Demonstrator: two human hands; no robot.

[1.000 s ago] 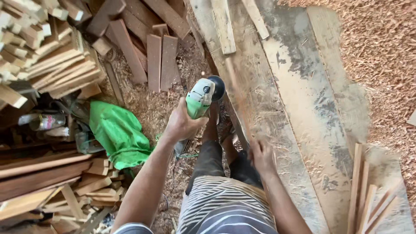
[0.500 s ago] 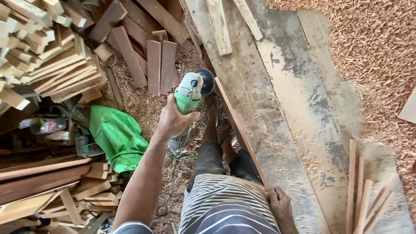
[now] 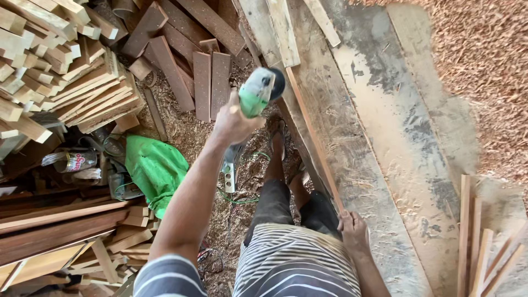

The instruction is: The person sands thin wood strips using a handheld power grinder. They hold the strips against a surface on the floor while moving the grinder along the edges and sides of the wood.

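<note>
The left hand [image 3: 234,122] is closed tight around the body of a green and grey angle grinder [image 3: 258,93], holding it up in the air above the sawdust-covered floor [image 3: 187,137], its dark disc end pointing toward the edge of the workbench [image 3: 385,137]. The right hand [image 3: 352,231] rests low at the near end of a thin wooden strip [image 3: 311,132] that runs along the bench edge, fingers curled over it and pressing it against the bench; the strip lies on its narrow side, stretching from that hand up toward the grinder. The grinder does not touch the strip in this view; it hangs just beside the strip's far end. To work the strip well, the judgement here is that the holding hand should stay well clear of the disc's path and keep firm downward pressure so the thin wood does not chatter or lift. The grinder would best meet the wood at a shallow angle with light, even pressure, since a strip this slim can gouge or snap easily. The power cord [image 3: 242,195] trails down near the legs and a green cloth [image 3: 157,168] lies on the floor to the left, so keeping the cord behind the tool matters. Loose offcuts [image 3: 66,71] are piled to the left.
</note>
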